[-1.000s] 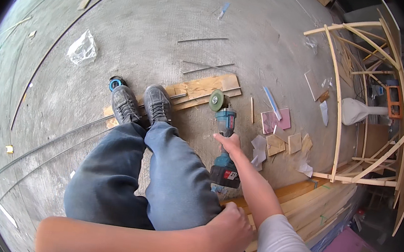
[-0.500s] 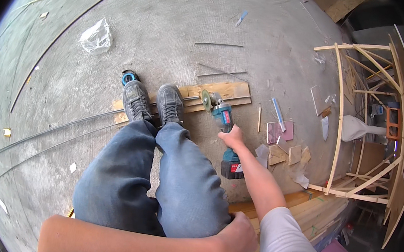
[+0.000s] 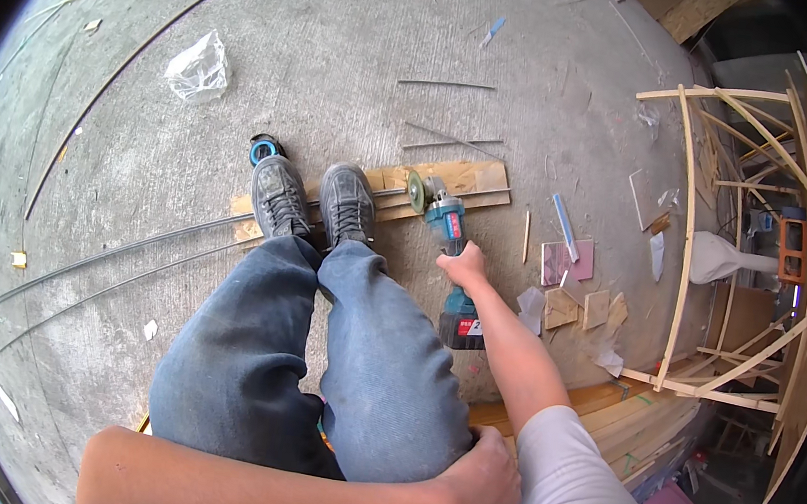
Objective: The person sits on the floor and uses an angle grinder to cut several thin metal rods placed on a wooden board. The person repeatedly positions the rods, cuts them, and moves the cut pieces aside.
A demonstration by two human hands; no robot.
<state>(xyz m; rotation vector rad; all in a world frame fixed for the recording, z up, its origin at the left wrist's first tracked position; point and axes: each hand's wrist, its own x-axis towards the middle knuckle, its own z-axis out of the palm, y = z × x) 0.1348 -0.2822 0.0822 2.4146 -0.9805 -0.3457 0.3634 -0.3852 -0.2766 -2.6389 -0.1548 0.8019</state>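
Note:
My right hand [image 3: 466, 263] is wrapped round the grip of a teal and black cordless angle grinder [image 3: 447, 221]. The grinder's disc [image 3: 418, 193] meets a thin metal rod [image 3: 389, 193] lying along a wooden board [image 3: 479, 174]; whether it has bitten into the metal is too small to tell. Both my shoes [image 3: 347, 203] press down over the rod and board. Across my lap, my left hand [image 3: 485, 476] rests by my right knee, close to my right upper arm, its fingers largely hidden.
A blue-ringed tape roll [image 3: 264, 148] sits beside my left shoe. Short cut rods [image 3: 452, 140] lie beyond the board. Wood offcuts [image 3: 561, 310], a pink tile piece [image 3: 579, 260] and planks [image 3: 625, 420] are on the right, near a wooden frame [image 3: 684, 236]. Clear plastic [image 3: 200, 66] lies at left.
The view has shifted slightly, moving the whole scene a little to the right. Grip, grinder and rod stay in the same arrangement.

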